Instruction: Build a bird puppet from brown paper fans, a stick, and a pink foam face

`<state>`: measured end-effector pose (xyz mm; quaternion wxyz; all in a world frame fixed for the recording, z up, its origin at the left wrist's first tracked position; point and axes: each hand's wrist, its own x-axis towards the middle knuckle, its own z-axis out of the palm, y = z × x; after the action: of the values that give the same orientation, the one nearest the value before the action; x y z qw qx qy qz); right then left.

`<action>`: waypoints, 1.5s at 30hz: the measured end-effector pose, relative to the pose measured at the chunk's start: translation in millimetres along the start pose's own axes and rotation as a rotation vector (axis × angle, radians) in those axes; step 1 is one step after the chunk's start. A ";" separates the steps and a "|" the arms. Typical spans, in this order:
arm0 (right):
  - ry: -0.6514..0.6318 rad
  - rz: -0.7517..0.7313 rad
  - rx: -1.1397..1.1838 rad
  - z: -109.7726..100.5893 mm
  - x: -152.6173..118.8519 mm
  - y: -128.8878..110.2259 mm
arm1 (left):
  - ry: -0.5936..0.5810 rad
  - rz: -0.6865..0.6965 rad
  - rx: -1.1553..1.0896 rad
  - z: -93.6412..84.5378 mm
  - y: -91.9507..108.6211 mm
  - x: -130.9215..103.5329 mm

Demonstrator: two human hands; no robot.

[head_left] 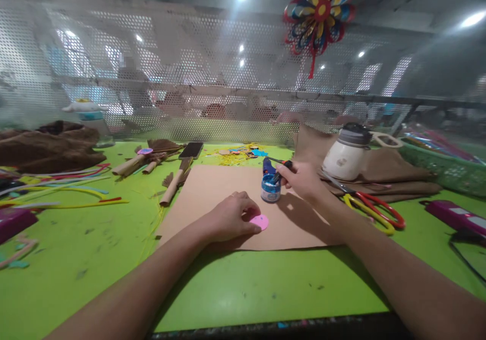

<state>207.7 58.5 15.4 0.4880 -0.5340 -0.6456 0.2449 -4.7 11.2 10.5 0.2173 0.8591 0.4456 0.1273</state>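
Note:
My left hand [237, 216] is closed on the edge of a pink paper disc [259, 222], low over a brown sheet [212, 193]. My right hand [299, 178] grips a dark brush [284, 168], whose lower end is at the mouth of a small glass jar of blue paint [271, 190]. The jar stands upright on the sheet, and its blue lid [268, 166] shows just behind it. Marks on the disc are too small to make out.
Red and yellow scissors [374, 211] lie at the right, beside a white jar [345, 155] on folded brown paper. A phone [192, 150], rolled brown paper pieces [172, 187] and yellow shreds [237, 155] lie farther back. Colored strips [83, 190] are at the left.

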 end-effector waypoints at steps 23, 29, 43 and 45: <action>-0.001 -0.168 0.059 -10.4 -52.2 -44.0 | 0.047 0.017 -0.023 7.0 -6.0 3.6; -0.037 -0.199 -0.036 -3.5 -54.6 -37.5 | 0.050 0.013 -0.027 4.3 -2.2 3.2; -0.085 -0.210 -0.100 -0.9 -56.5 -36.1 | 0.031 0.000 -0.040 4.8 -2.2 4.2; -0.081 -0.209 -0.109 -1.5 -56.1 -35.7 | 0.025 0.003 -0.041 5.0 -2.7 4.6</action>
<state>190.3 -4.9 25.2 0.4543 -0.4792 -0.7294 0.1787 -1.9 15.1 5.0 0.2291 0.8533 0.4445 0.1475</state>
